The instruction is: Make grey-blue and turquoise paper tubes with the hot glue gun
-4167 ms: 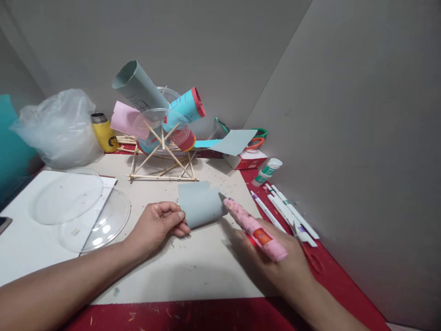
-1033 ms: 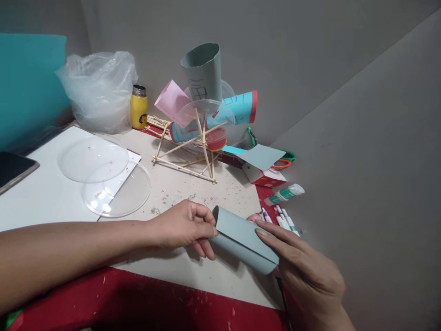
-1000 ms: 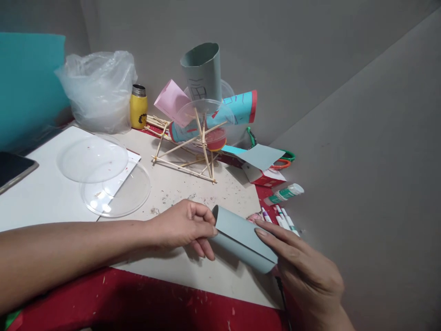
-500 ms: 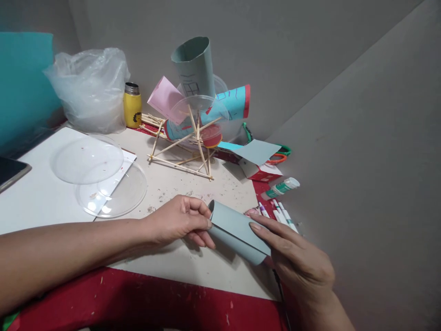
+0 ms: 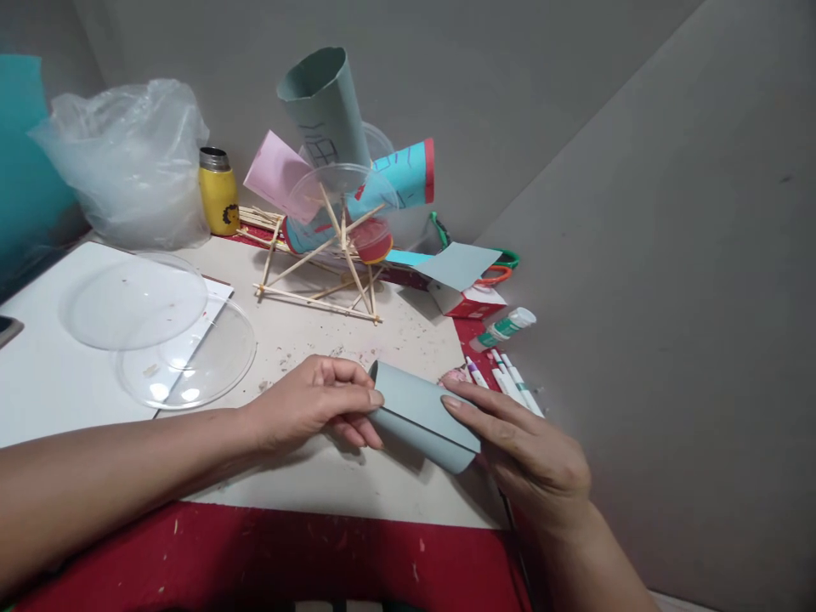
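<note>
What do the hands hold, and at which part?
Both hold the grey-blue paper roll: the left hand pinches one open end, the right hand presses the seam near the other.

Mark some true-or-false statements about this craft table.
1. The left hand and right hand both hold the rolled grey-blue paper tube. True.
2. The yellow bottle with a metal cap lies on its side. False: it stands upright beside the crumpled clear plastic bag.
3. Two clear round plastic lids overlap each other. True.
4. The right hand grips scissors. False: its fingers rest on the tube.
</note>
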A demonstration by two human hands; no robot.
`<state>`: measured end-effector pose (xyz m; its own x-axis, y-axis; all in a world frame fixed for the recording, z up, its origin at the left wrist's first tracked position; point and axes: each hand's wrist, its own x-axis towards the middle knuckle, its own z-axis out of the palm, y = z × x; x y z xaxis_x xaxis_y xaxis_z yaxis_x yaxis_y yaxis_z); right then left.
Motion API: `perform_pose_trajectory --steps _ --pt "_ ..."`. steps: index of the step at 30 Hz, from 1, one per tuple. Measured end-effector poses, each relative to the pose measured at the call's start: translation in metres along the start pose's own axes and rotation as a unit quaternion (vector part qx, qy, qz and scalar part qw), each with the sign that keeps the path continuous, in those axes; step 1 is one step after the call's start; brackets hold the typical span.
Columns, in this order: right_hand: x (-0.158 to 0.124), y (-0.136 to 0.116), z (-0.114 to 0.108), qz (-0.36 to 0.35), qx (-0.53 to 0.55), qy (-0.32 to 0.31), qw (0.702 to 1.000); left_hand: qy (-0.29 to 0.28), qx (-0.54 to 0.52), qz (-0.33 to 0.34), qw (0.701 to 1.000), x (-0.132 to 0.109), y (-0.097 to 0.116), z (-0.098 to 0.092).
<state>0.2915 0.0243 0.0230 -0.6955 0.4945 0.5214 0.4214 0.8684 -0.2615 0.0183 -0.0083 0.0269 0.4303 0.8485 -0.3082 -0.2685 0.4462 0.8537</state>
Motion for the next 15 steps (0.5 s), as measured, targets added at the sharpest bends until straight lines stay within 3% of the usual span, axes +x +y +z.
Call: perform_pose_trajectory --steps 15 --pt "0.0086 -0.004 0.0046 -0.019 0.004 0.06 0.998 0.056 0.067 0.027 0.996 0.0021 -0.0025 -0.0028"
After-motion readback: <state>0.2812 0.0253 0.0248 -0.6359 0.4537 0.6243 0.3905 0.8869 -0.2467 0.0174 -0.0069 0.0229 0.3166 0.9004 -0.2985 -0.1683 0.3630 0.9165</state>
